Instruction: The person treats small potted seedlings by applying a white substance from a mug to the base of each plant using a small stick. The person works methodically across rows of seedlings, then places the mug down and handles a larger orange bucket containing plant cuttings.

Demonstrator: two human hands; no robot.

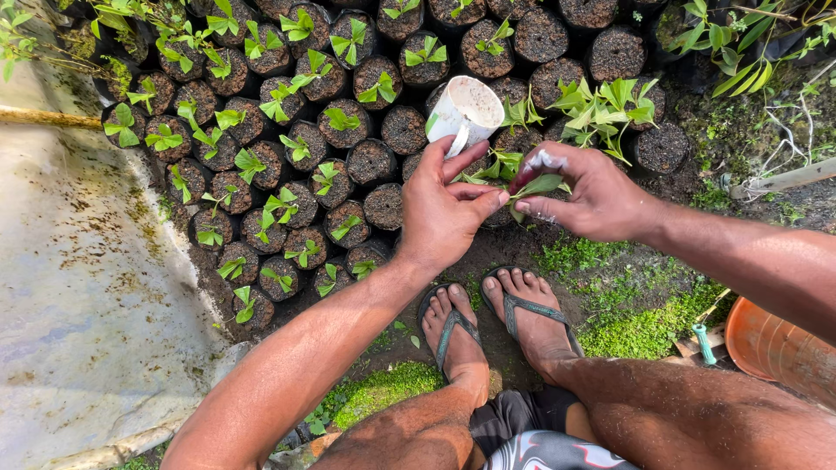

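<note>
My left hand (442, 209) grips a small white cup (464, 110) between thumb and fingers, its open mouth tilted up and to the right. My right hand (585, 193) pinches a green leaf (540, 184) of a seedling; white paste smears its forefinger. The fingertips of both hands meet over a small plant (496, 165) in a black soil-filled bag. I squat with both feet in sandals (492, 322) just below the hands.
Several rows of black nursery bags (348, 157) with green seedlings fill the ground ahead. A pale concrete slab (78, 287) lies at left. An orange pot (775, 344) sits at lower right, next to a green tool handle (704, 341). Moss covers the soil near my feet.
</note>
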